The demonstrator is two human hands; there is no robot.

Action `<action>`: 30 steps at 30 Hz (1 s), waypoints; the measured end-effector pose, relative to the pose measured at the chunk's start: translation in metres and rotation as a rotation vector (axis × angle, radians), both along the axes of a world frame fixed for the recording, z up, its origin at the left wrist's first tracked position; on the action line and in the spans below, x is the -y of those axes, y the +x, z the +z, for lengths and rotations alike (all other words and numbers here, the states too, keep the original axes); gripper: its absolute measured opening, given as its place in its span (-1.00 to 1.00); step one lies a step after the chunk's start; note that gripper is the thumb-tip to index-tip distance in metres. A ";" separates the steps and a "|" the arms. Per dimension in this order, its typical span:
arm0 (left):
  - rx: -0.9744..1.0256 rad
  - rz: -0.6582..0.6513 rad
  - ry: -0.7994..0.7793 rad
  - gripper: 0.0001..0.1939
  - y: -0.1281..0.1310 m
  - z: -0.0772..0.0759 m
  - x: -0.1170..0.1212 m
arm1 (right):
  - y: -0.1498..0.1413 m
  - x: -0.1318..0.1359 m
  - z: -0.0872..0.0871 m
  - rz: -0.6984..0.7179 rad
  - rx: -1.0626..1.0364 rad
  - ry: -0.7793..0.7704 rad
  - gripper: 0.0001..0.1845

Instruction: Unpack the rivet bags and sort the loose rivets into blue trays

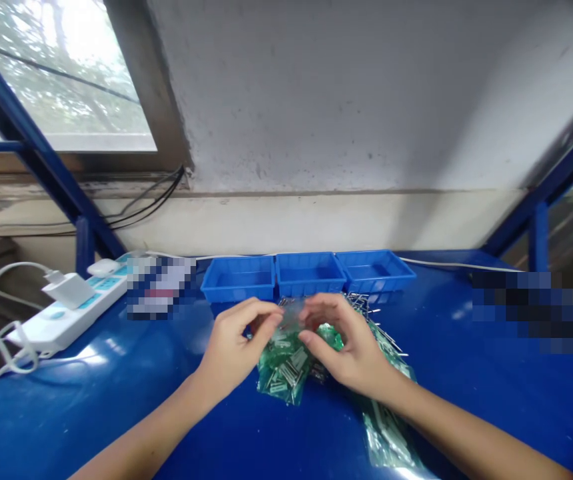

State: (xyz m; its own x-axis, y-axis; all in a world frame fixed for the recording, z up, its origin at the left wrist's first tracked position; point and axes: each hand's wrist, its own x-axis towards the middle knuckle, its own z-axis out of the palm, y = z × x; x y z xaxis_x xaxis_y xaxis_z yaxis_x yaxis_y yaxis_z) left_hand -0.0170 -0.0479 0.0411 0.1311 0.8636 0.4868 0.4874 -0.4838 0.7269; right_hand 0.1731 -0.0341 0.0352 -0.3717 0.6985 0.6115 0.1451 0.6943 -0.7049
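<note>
A small green-tinted clear plastic bag (286, 367) with several slim metal pieces inside hangs in front of me, tilted. My left hand (246, 340) pinches its upper left edge between thumb and fingers. On the other side, my right hand (341, 340) is curved beside the bag's mouth, thumb and fingertips apart; whether the fingertips touch the plastic is unclear. Loose metal pieces (359, 303) lie in a pile behind and under the right hand, partly hidden. More green plastic bags (389, 437) with metal pieces lie below the right forearm.
Three blue bins, left (239, 291), middle (311, 283) and right (379, 273), stand in a row along the back of the blue table (141, 400). A white power strip (61, 327) with plugs and cables lies at left. Blue frame posts (41, 160) rise at both sides.
</note>
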 end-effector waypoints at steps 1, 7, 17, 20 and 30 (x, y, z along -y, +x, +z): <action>-0.043 -0.021 0.038 -0.86 0.002 0.000 0.001 | -0.001 0.000 0.001 0.001 -0.045 -0.058 -0.63; -0.305 -0.030 -0.104 -0.75 -0.002 0.000 -0.001 | 0.017 -0.014 0.022 -0.301 0.026 0.227 -0.88; -0.606 -0.029 -0.215 -0.64 -0.026 -0.004 -0.011 | 0.041 -0.066 0.013 -0.583 0.471 0.425 -0.82; -0.532 -0.018 -0.203 -0.70 -0.023 -0.004 -0.012 | 0.024 -0.048 0.001 -0.452 0.480 0.178 -0.72; -0.388 -0.140 0.431 -0.76 -0.002 -0.008 0.006 | -0.008 -0.002 0.007 0.194 -0.049 -0.664 -0.67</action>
